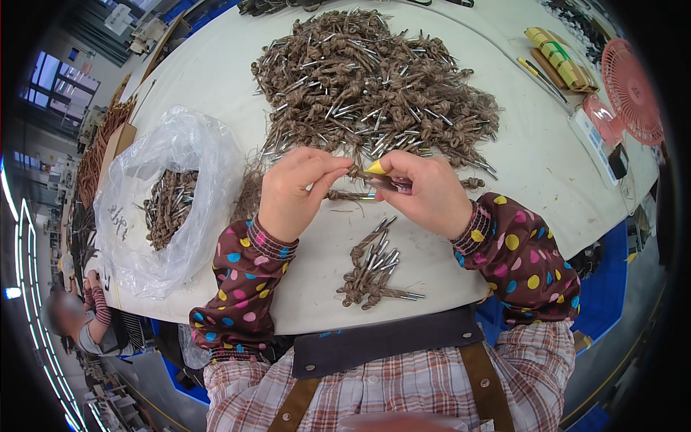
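Observation:
My left hand [295,193] pinches the end of a brown knotted cord [355,171] between thumb and fingertips. My right hand [433,194] is closed around small metal thread snips [380,181], with their blades against that cord. Something yellow shows at the right thumb. Just beyond both hands lies a large heap of brown knotted cords with metal tips [374,86]. Under the hands, another metal-tipped cord [349,195] rests on the white table [309,288]. Closer to my body is a small pile of finished-looking knotted cords [371,273].
On the left stands a clear plastic bag [216,155] holding more knotted cords [170,209]. At the far right are a pink fan [632,90], a yellow-green package [558,57] and a yellow cutter [536,72]. Another person [97,317] sits beyond the table's left edge.

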The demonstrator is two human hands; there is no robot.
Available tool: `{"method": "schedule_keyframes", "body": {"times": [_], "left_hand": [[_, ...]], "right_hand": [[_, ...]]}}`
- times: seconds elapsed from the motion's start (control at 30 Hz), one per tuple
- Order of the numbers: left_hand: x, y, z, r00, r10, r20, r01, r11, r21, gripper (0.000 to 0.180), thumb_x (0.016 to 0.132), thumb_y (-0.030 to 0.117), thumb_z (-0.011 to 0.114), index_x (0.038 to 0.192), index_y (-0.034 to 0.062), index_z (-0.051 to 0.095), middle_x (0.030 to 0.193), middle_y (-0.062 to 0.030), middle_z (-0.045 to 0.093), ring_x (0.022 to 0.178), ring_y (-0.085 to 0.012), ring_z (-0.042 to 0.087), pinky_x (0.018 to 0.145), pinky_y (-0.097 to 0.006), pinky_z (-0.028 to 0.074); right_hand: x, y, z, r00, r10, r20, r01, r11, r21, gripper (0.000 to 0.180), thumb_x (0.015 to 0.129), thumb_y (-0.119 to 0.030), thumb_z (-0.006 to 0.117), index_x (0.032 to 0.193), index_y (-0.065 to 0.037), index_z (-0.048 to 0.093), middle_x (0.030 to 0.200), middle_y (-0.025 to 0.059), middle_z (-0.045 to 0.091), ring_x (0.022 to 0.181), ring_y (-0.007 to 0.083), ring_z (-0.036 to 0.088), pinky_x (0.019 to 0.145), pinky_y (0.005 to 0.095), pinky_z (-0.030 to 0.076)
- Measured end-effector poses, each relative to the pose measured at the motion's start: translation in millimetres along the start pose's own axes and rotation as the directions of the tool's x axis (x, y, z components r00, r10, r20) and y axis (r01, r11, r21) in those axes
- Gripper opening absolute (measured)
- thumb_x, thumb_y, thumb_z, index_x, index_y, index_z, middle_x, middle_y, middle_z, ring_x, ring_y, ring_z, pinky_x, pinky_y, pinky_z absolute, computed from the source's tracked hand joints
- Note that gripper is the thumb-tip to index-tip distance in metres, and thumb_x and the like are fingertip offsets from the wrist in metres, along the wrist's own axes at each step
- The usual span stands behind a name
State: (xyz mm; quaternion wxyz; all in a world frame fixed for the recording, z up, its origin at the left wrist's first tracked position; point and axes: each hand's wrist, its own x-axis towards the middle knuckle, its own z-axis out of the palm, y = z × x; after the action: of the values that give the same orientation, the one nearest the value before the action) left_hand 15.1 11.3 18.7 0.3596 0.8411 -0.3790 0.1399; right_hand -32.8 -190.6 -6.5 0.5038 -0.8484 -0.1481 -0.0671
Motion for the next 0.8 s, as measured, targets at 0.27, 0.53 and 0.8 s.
{"method": "schedule_keyframes", "body": {"times": [0.27, 0.53, 0.8], "left_hand": [[-3.2, -3.1, 3.1, 0.992, -0.002, -0.123, 0.010, 0.997, 0.070, 0.010, 0.081, 0.002, 0.062, 0.089, 0.0003, 0.058, 0.078, -0.0085, 0.063, 0.071, -0.0220, 0.061, 0.062, -0.029, 0.048], [4.5, 0.2, -20.1, 0.994, -0.109, 0.013, 0.108, 0.994, 0.004, 0.025, 0.085, 0.010, 0.061, 0.107, 0.0011, 0.057, 0.093, -0.0097, 0.059, 0.082, -0.0191, 0.057, 0.074, -0.029, 0.046], [-0.6, 4.2, -9.0, 0.989, -0.066, 0.130, 0.061, 0.997, 0.037, 0.029, 0.074, 0.003, 0.070, 0.102, 0.0074, 0.067, 0.086, -0.0081, 0.062, 0.077, -0.0192, 0.060, 0.069, -0.029, 0.049]], "right_hand": [[3.7, -11.7, -9.8, 0.973, 0.153, 0.170, -0.202, 0.924, 0.325, 0.008, 0.088, -0.008, 0.057, 0.088, 0.000, 0.056, 0.072, 0.0038, 0.066, 0.067, 0.0049, 0.060, 0.060, 0.0194, 0.043], [5.1, -3.8, -10.5, 0.968, 0.179, 0.175, -0.231, 0.910, 0.346, 0.011, 0.085, -0.011, 0.060, 0.087, 0.000, 0.057, 0.069, 0.0049, 0.065, 0.062, 0.0082, 0.061, 0.053, 0.0223, 0.041], [0.6, -3.9, -6.3, 0.993, 0.048, 0.112, -0.043, 0.998, -0.043, 0.009, 0.085, -0.006, 0.059, 0.092, 0.000, 0.057, 0.073, 0.0035, 0.066, 0.067, 0.0056, 0.060, 0.061, 0.0212, 0.046]]}}
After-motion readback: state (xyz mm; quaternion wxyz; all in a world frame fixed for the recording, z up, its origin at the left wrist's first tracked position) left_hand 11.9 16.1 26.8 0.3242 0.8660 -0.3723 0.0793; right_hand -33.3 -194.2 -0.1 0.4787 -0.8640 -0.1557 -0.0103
